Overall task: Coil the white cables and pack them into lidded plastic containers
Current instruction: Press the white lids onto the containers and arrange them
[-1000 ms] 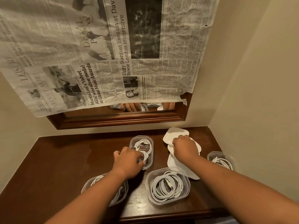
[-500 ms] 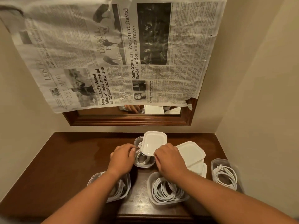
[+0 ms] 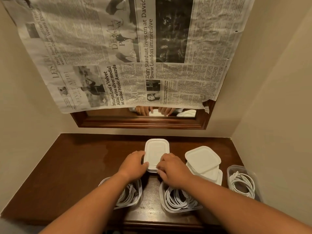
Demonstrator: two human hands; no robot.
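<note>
A white lid (image 3: 157, 152) now lies flat on the middle container on the dark wooden table (image 3: 81, 166). My left hand (image 3: 133, 164) grips its near-left edge. My right hand (image 3: 172, 168) presses on its near-right corner. Three open clear containers hold coiled white cables: one under my left forearm (image 3: 130, 195), one under my right wrist (image 3: 175, 200), one at the far right (image 3: 241, 181). A stack of spare white lids (image 3: 202, 159) lies to the right of my right hand.
Walls close in the table on the left, back and right. A wood-framed mirror (image 3: 141, 122) hangs on the back wall, mostly covered by taped newspaper (image 3: 128, 53). The table's front edge runs just below the two near containers.
My right hand took a lid from the stack, carried it left and set it down on the middle container. My left hand moved from inside that container to the lid's edge.
</note>
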